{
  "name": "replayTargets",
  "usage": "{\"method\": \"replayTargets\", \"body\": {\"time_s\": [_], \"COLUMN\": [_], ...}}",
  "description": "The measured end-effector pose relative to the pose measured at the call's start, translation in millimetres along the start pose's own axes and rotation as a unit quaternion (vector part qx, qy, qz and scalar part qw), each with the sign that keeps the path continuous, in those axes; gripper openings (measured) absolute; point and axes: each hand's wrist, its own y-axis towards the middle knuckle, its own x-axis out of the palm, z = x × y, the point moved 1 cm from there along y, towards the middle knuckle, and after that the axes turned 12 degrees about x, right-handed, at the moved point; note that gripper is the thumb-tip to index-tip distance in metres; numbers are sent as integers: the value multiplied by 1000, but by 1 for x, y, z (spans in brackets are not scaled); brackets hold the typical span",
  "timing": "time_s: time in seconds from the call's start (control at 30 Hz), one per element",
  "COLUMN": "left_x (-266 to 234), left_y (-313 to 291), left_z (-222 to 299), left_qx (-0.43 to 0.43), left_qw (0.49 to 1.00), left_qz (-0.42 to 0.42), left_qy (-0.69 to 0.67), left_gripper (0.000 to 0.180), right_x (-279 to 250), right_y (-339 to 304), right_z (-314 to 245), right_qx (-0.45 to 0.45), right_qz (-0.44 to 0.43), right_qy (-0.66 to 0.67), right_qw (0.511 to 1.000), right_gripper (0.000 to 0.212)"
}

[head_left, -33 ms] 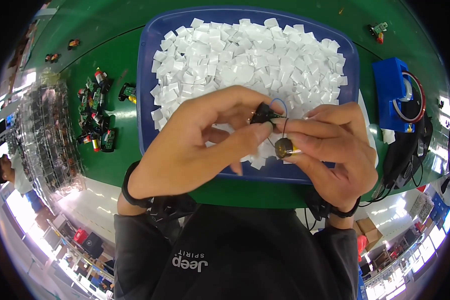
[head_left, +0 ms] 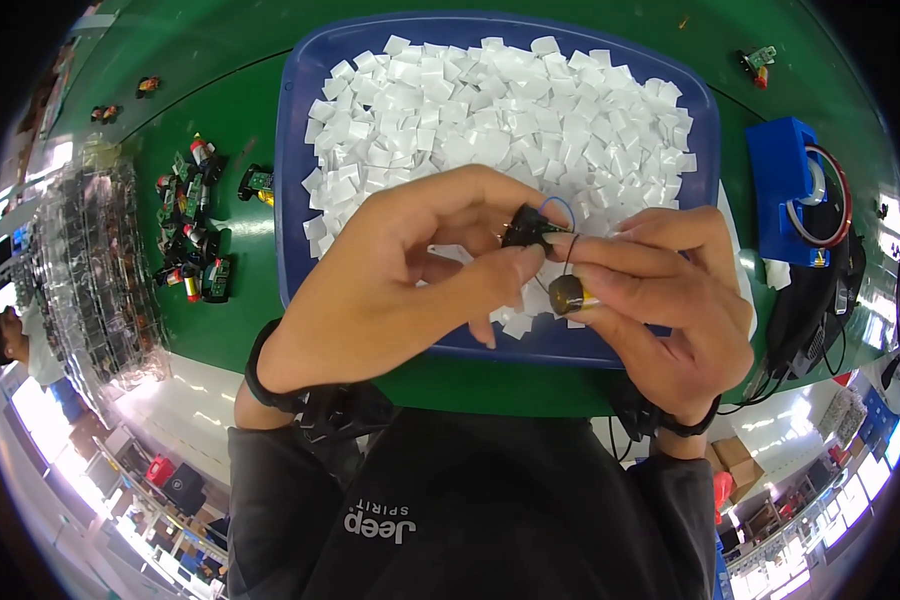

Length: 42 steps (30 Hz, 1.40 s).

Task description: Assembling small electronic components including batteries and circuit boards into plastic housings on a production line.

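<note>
Over the near edge of the blue tray [head_left: 300,200], your left hand [head_left: 390,290] pinches a small black part [head_left: 526,230] and your right hand [head_left: 660,300] pinches its wired round cell [head_left: 567,294], apparently mid-assembly, with a pile of similar parts [head_left: 195,225] left of the tray.

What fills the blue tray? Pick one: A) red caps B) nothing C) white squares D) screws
C: the blue tray is heaped with small white squares, and both hands work just above its near edge.
</note>
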Motion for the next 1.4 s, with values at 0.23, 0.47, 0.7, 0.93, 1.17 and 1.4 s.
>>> {"method": "replayTargets", "body": {"time_s": [0.23,0.47,0.7,0.93,1.17,1.4], "left_x": [6,5,13,11,9,10], "left_y": [0,2,2,1,4,1], "left_z": [-12,-6,-10,-12,-17,-13], "left_qx": [2,95,110,184,263,202], "left_qw": [1000,993,992,980,962,979], "left_qz": [5,-19,59,72,29,39], "left_qy": [-12,68,-33,-34,66,-4], "left_gripper": [36,35,35,33,33,34], "right_x": [8,7,-5,-7,0,4], "right_y": [1,0,3,-8,-9,-10], "right_z": [-2,-1,-7,-4,-2,-3], "right_qx": [-61,-79,-93,74,39,65], "right_qz": [42,94,91,4,37,52], "right_qy": [-105,-123,-132,87,125,190], "right_qw": [992,985,983,993,991,978], "right_gripper": [29,32,42,45,39,35]}}
